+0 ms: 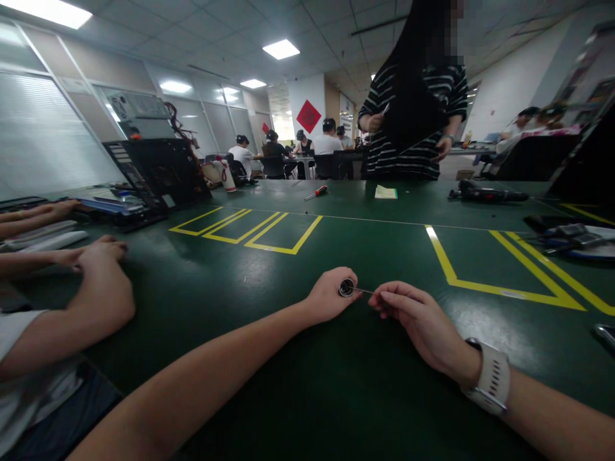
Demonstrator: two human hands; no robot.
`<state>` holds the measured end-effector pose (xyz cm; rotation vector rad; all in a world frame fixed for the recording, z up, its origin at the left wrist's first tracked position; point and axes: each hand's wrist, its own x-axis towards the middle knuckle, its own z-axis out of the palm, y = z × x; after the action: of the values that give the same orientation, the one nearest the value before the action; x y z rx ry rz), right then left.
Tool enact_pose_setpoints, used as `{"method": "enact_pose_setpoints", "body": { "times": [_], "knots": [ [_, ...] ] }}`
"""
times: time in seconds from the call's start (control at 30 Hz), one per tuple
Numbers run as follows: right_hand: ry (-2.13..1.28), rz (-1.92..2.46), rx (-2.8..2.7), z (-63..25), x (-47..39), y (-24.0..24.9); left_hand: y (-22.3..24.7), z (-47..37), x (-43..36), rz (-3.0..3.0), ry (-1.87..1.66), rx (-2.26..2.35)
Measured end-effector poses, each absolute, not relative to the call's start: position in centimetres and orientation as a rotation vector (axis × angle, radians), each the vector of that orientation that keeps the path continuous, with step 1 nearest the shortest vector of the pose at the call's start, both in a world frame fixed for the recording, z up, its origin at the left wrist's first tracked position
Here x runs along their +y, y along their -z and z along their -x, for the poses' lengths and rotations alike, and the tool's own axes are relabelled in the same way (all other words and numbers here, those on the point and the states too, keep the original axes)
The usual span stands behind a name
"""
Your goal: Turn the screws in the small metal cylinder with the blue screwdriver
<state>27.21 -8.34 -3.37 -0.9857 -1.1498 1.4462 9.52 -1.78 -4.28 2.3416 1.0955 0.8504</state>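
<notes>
My left hand is closed round a small dark cylinder with a round metal rim, its open end turned toward me. What lies inside the rim is too small to make out. Between the fingertips of my right hand is pinched a thin metal rod, which reaches left to the cylinder's mouth. Whether its tip is inside or only at the rim, I cannot tell. Both hands are just above the green table. A pale watch is on my right wrist.
Yellow tape outlines mark the table. A red-handled screwdriver and sticky notes lie toward the far edge. Dark tools are at right, an open computer case at left. A neighbour's arms rest at left; a person in stripes stands opposite.
</notes>
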Motion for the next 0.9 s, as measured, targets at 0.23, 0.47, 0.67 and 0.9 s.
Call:
{"method": "enact_pose_setpoints", "body": {
  "times": [0.23, 0.47, 0.67, 0.9],
  "knots": [
    [-1.306, 1.030, -1.374, -27.30, -8.71, 3.75, 4.18, -9.41, -1.84, -2.341, -0.872, 1.079],
    [-1.171, 1.061, -1.457, -27.53, -8.93, 3.67, 4.08, -9.36, -1.81, -2.353, -0.852, 1.085],
    [-1.191, 1.070, -1.486, -27.50, -8.99, 3.43, 3.92, -9.38, -1.95, -2.339, -0.836, 1.107],
    [-1.137, 1.087, -1.461, -27.53, -8.91, 3.80, 4.06, -9.43, -1.87, -2.340, -0.833, 1.167]
  ]
}}
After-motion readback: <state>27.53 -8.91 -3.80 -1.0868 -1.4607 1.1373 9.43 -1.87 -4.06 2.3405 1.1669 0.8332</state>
